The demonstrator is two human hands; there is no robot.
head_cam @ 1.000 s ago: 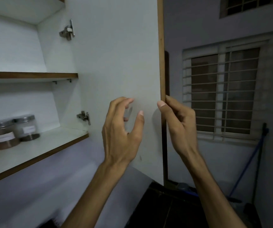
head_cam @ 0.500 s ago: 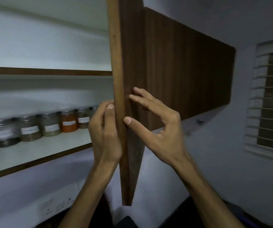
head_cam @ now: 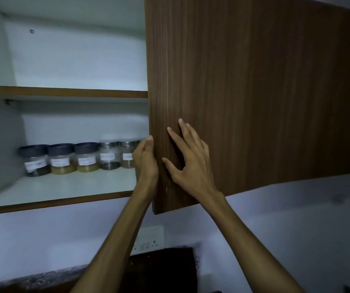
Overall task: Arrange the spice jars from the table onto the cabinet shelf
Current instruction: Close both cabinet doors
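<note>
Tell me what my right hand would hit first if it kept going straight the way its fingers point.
Your right hand lies with straight fingers already on the brown cabinet door, pointing up and slightly left. Going on, it would likely just slide up the door's face; nothing else shows in that line.

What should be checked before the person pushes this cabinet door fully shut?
1. Jars on the shelf: five spice jars stand in a row on the lower shelf. Ok.
2. Jars back from the shelf's front edge: ok.
3. Left hand out of the closing gap: it grips the door's edge, fingers on the inner side. Not ok.
4. Right hand placed to push: fingers spread flat on the door face. Ok.
5. More jars behind the door: hidden. Cannot tell.
6. Jars left on the table: table not in view. Cannot tell.
</note>
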